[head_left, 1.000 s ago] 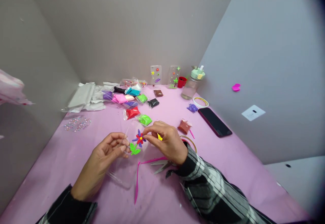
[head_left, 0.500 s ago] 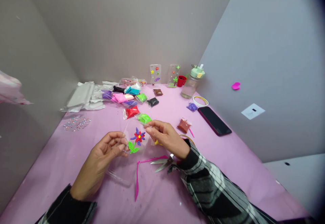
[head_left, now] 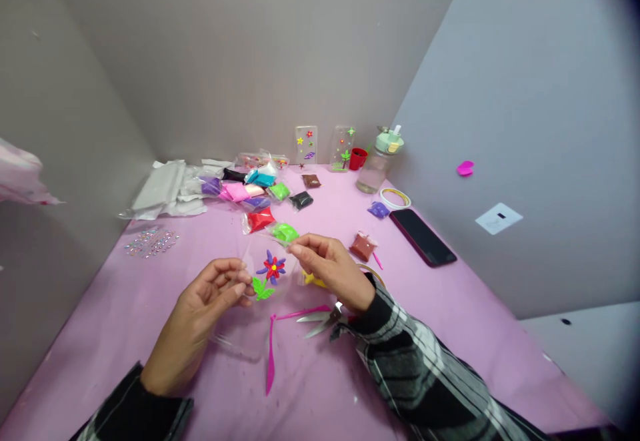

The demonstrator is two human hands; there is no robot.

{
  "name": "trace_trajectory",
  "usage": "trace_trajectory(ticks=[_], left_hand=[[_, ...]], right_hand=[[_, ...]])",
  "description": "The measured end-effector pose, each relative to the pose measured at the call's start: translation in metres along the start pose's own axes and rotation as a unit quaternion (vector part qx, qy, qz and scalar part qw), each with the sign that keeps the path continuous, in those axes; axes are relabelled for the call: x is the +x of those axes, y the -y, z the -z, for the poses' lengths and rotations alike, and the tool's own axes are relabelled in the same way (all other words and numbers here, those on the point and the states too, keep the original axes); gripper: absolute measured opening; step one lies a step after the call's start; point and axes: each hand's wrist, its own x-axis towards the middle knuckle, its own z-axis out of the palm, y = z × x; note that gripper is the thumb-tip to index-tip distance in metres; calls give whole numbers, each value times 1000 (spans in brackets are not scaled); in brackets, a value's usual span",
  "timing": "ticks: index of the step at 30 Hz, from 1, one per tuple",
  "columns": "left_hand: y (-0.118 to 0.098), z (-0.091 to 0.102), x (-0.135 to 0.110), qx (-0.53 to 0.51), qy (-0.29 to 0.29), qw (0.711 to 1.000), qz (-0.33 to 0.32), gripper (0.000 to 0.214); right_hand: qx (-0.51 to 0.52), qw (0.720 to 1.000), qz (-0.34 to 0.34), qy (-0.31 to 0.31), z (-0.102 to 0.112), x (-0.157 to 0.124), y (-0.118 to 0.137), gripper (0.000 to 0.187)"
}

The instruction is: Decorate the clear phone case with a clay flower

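A clear phone case (head_left: 287,289) is held up over the table. On it is a clay flower (head_left: 273,268) with purple and red petals, a yellow centre and green leaves (head_left: 263,289). My left hand (head_left: 215,304) grips the case's left edge between thumb and fingers. At the upper right of the case, my right hand (head_left: 327,264) has thumb and forefinger pinched together; whatever is between them is too small to make out. Below lie a pink plastic modelling tool (head_left: 271,357), another pink tool (head_left: 303,312) and open scissors (head_left: 320,321), partly under my right wrist. A yellow clay packet (head_left: 313,279) shows behind my right hand.
Clay packets (head_left: 259,219) in several colours and white packaging (head_left: 160,187) spread across the back left. Two decorated clear cases (head_left: 307,144) lean on the wall near a water bottle (head_left: 374,171). A phone (head_left: 423,237) and tape roll (head_left: 395,199) lie right; rhinestones (head_left: 151,243) left.
My right hand has shifted slightly up and to the right, uncovering more of the yellow packet. My left hand and the flower have barely moved.
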Motion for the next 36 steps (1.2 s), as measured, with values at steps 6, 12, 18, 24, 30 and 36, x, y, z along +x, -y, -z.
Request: trace_trajectory(ticks=[6, 12, 18, 24, 30, 36], left_hand=[[4, 2, 0, 43, -21, 998, -31, 22], [5, 1, -1, 90, -38, 994, -51, 21], [4, -1, -4, 112, -45, 991, -59, 22], [8, 1, -5, 89, -45, 992, -76, 20], [7, -1, -7, 78, -39, 993, -76, 18], [5, -6, -11, 93, -36, 992, -80, 16]], right_hand=[[-9, 1000, 12, -17, 1, 1, -2, 37], [-18, 1000, -3, 16, -3, -1, -2, 33], [-12, 1000, 5, -3, -6, -1, 0, 26], [-55, 994, 60, -72, -8, -4, 0, 27], [-232, 942, 197, -143, -18, -13, 0, 16], [-308, 897, 282, -148, -24, -16, 2, 15]])
